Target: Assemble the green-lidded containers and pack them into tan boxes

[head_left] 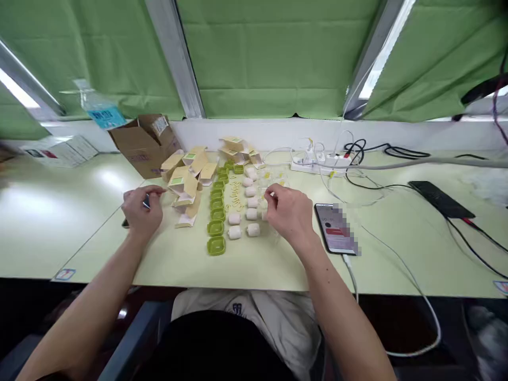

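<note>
Head view, the only one.

- Containers: a brown cardboard box (145,143) lies tipped on its side at far left, flaps open; I can't see inside it. Beside it is a heap of small tan cartons (186,180) with green labels and loose flaps; I can't tell what is in them. A column of green trays (216,214) runs near to far at centre, and the near ones look hollow.
- Just right of the trays: a scatter of yellow rings (235,199), then two short rows of white capsules (251,214).
- My left hand (142,212) is closed around a dark slim tool (146,201), left of the cartons, knuckles low over the table (59,211).
- My right hand (290,212) is at the right edge of the capsule rows, fingertips (272,194) drawn together over something small and pale. I cannot tell if it is actually pinched.
- Room: there is a wide bare stretch of table on the left and a bare strip along the near edge. A seam runs diagonally past the left hand.
- Right side is crowded. A phone (336,228) lies just beside my right wrist, its white cable (397,275) dropping over the near edge. A power strip (317,165) sits far, with black leads (369,148) trailing right to a dark flat device (440,199).
- A water bottle (97,106) stands at far left.
</note>
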{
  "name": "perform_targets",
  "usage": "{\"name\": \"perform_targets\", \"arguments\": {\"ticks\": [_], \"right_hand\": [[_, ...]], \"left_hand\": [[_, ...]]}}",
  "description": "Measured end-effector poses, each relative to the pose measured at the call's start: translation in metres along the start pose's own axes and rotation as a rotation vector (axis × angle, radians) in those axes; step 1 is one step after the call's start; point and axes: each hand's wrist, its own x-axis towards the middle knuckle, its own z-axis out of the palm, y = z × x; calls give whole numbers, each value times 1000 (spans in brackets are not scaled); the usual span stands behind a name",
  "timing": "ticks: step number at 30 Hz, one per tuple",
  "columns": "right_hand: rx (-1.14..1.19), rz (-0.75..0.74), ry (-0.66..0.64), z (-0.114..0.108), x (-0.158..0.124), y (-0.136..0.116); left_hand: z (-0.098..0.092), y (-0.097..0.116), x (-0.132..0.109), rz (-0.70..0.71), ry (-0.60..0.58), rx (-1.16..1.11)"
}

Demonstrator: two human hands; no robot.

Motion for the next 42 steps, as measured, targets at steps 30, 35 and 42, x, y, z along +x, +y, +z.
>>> {"name": "perform_targets", "arguments": {"ticks": [30, 35, 42], "right_hand": [[4, -475, 15, 33, -10, -10], [-3, -506, -23, 37, -11, -12], [-17, -498, -52, 36, -10, -13]], "left_hand": [[-51, 148, -79, 198, -712, -38], [-52, 151, -80, 204, -691, -62], [-55, 151, -80, 214, -668, -133]]}}
